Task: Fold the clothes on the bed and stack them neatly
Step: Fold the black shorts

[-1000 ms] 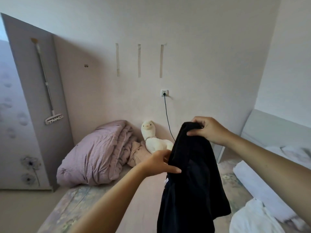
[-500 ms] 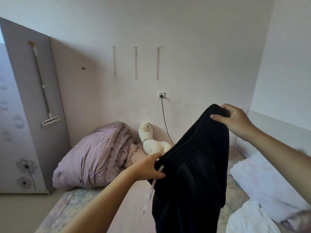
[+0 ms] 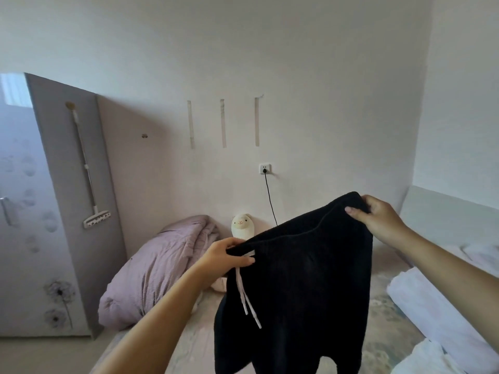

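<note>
A pair of black trousers [image 3: 302, 279] with a white drawstring [image 3: 247, 300] hangs in the air above the bed [image 3: 194, 333]. My left hand [image 3: 224, 255] pinches the left end of the waistband. My right hand [image 3: 378, 217] grips the right end, held higher, so the waistband is stretched out and slopes up to the right. The trouser legs hang down out of the bottom of the view. A white garment [image 3: 426, 357] lies on the bed at the lower right.
A bundled lilac quilt [image 3: 159, 268] and a cream plush toy [image 3: 241, 225] lie at the bed's far end by the wall. A white pillow [image 3: 442, 314] sits at the right. A black cable [image 3: 270, 201] hangs from a wall socket. A grey wardrobe [image 3: 78, 184] stands left.
My hands have moved apart and spread the bunched waistband wide. My right hand went up and to the right. The white drawstring has come into sight.
</note>
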The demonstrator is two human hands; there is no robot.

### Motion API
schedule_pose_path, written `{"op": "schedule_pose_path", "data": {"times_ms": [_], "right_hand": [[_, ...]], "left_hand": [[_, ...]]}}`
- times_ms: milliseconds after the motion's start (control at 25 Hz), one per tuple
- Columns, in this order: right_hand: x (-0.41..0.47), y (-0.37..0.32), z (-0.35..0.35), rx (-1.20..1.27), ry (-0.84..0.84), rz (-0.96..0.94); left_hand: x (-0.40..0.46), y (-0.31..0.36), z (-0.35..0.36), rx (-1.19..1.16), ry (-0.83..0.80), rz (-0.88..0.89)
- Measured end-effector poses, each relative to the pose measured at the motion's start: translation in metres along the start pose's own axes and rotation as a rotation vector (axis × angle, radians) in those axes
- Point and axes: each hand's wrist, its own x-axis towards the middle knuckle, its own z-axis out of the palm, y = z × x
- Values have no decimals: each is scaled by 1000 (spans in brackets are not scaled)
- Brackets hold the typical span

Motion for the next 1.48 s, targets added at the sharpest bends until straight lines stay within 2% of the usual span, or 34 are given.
{"op": "schedule_pose_path", "data": {"times_ms": [120, 160, 240, 280, 400, 520, 640, 720, 800, 840, 920, 960, 1000, 1080, 1200, 1360, 1480], "right_hand": [[-2, 10, 8, 88, -32, 58], [-3, 10, 12, 115, -51, 65], [-5, 7, 23, 137, -89, 48], [-6, 4, 29, 139, -118, 29], [-12, -9, 51, 140, -250, -25], [-14, -20, 56, 94, -256, -62], [-19, -23, 49, 94, -209, -55], [-22, -13, 49, -83, -135, -20], [-37, 8, 52, -279, -72, 194], [-49, 20, 54, -214, -87, 339], [-77, 48, 61, 265, -225, 584], [-90, 60, 66, 505, -338, 645], [-101, 70, 71, 648, -422, 652], [-110, 87, 81, 742, -432, 608], [-108, 96, 87, 614, -389, 519], [-90, 95, 61, 208, -276, 478], [-67, 74, 36, -90, -309, 394]], "left_hand": [[-2, -2, -5, -301, -160, -235], [-2, -1, -8, -293, -186, -312], [-2, 4, -9, -124, -279, -407], [-2, 9, -6, -36, -313, -380], [-2, 25, 23, 61, -366, -120], [-4, 33, 56, 110, -408, -24], [-2, 32, 71, 153, -316, 38], [3, 36, 78, 148, -201, 87], [8, 46, 87, 72, -107, 97], [11, 52, 92, 13, -70, 79], [17, 64, 100, -74, -36, 36], [20, 68, 104, -85, -47, 25], [21, 73, 107, -84, -71, 19], [20, 81, 110, -51, -105, 14], [20, 90, 94, 122, -63, 30], [15, 95, 28, 643, 62, 144], [3, 90, -16, 842, 36, 90]]}}
